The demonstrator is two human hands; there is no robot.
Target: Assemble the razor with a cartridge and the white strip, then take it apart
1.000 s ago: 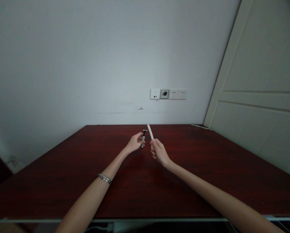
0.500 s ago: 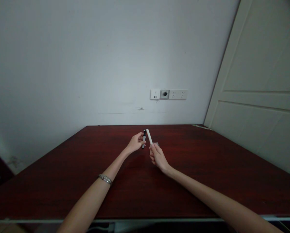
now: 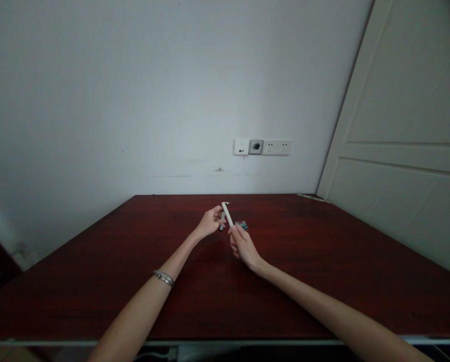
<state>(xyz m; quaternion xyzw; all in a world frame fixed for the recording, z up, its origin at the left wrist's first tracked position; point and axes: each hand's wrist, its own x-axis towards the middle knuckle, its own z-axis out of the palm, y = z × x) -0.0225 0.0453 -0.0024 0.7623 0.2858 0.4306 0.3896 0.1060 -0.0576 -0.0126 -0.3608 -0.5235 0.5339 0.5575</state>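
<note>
Both arms stretched over red-brown table (image 3: pixel 323 261): L hand (image 3: pixel 208 222) pinches dark razor (image 3: pixel 220 224); R hand (image 3: pixel 242 245) grips white stick (image 3: pixel 227 213), tilted across razor.

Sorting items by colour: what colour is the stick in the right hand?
White; the stick shows best in the head view.

Colours I see
White stick (image 3: pixel 227 213), dark grey tool (image 3: pixel 221 222), teal packet (image 3: pixel 242 225), deep red-brown table (image 3: pixel 323 261), silver bracelet (image 3: pixel 162 277) lower left.
</note>
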